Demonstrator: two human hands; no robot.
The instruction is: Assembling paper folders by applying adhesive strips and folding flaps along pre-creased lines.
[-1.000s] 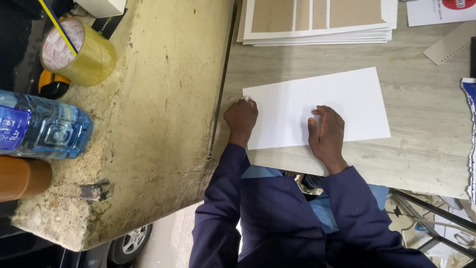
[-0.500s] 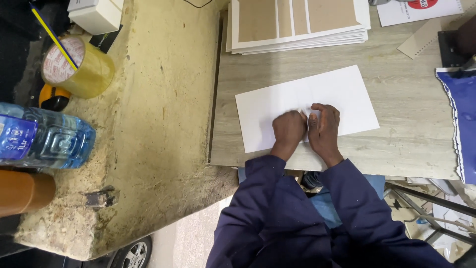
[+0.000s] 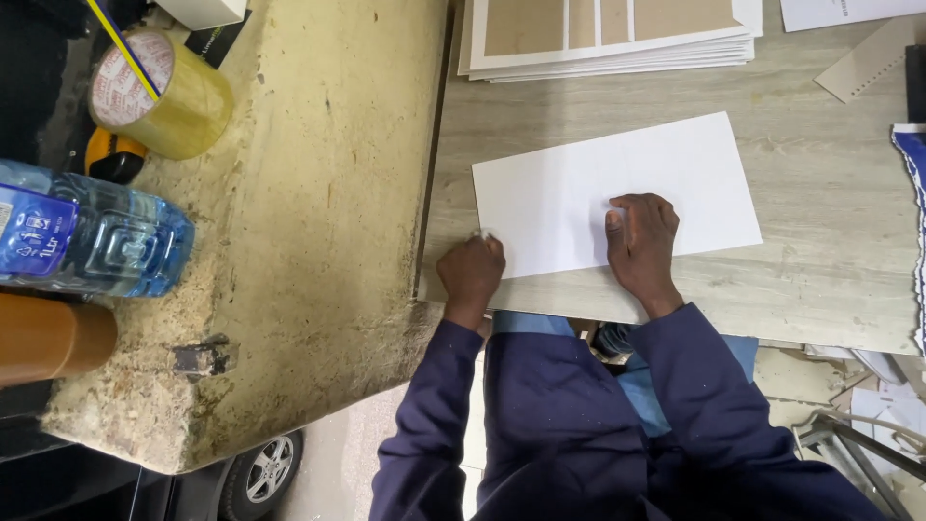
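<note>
The white sheet (image 3: 617,193) lies flat on the grey wooden table (image 3: 820,280), its long edge running from 9 o'clock to 3 o'clock. The left hand (image 3: 471,273) rests as a loose fist on the sheet's near-left corner; whether its grip pinches the paper edge cannot be told. The right hand (image 3: 641,239) presses on the sheet near its middle, fingers curled, grip narrow and holding nothing.

Risk 1: the left corner sits close to the table edge at 9 o'clock. A sideways push there could slide the sheet over the gap toward the rough stone ledge (image 3: 318,241).

Risk 2: uneven pressure from the 2 hands could buckle or crease the paper between them.

Risk 3: the stack of printed card sheets (image 3: 608,39) at 12 o'clock lies near; a forward shove could drive the sheet under or against it.
</note>
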